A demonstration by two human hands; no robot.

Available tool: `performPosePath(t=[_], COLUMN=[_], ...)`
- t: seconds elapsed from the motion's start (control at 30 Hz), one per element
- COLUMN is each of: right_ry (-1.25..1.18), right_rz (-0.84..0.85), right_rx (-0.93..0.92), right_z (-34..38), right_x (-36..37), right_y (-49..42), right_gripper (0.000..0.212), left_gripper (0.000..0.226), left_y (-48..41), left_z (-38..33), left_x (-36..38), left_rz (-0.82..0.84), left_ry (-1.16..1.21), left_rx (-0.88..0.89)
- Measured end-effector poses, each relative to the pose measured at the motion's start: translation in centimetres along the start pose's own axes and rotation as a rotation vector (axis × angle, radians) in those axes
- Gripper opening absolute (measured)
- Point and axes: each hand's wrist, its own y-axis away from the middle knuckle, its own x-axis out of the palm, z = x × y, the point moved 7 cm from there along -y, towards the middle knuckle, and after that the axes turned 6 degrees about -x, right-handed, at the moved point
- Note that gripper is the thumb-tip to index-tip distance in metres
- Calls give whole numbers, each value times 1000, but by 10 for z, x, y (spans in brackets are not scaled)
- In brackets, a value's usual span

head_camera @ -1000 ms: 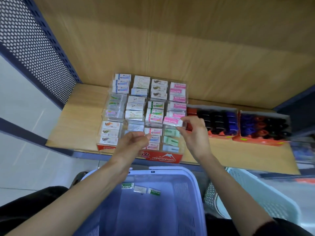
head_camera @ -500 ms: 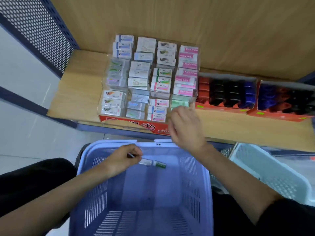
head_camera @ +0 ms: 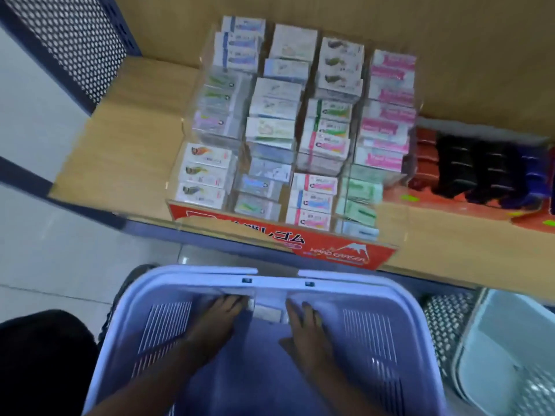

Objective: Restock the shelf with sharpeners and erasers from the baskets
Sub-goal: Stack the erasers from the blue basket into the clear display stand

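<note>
Both my hands are down inside the purple basket (head_camera: 192,274), at its far wall. My left hand (head_camera: 214,322) and my right hand (head_camera: 307,328) lie on either side of a few small pale erasers (head_camera: 267,314) on the basket floor, fingertips touching them. Motion blur hides whether my left fingers grip one; my right fingers look spread. On the wooden shelf (head_camera: 120,151) above stands a clear eraser rack with a red front (head_camera: 339,250), its compartments packed with boxed erasers (head_camera: 326,142). To its right lies a red tray of dark sharpeners (head_camera: 480,169).
A white basket (head_camera: 507,340) stands to the right of the purple one, under the shelf edge. A perforated blue side panel (head_camera: 75,40) closes the shelf on the left. Bare shelf wood lies left of the rack. My dark-clothed leg (head_camera: 45,355) is at lower left.
My right hand has left the eraser rack and dropped into the purple basket beside my left hand. My left hand has slid toward the basket's far wall. The view has tilted downward.
</note>
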Motion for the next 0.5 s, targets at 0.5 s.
performPosePath(t=[0.5], right_ry=[-13], right_rz=[-103], right_rx=[-39], right_z=[16], right_x=[-4], right_y=[-11], right_gripper=[59], left_gripper=[34], left_y=[3], left_z=[-11], left_x=[-11], left_rz=[-209], left_ry=[309], left_rx=[-235])
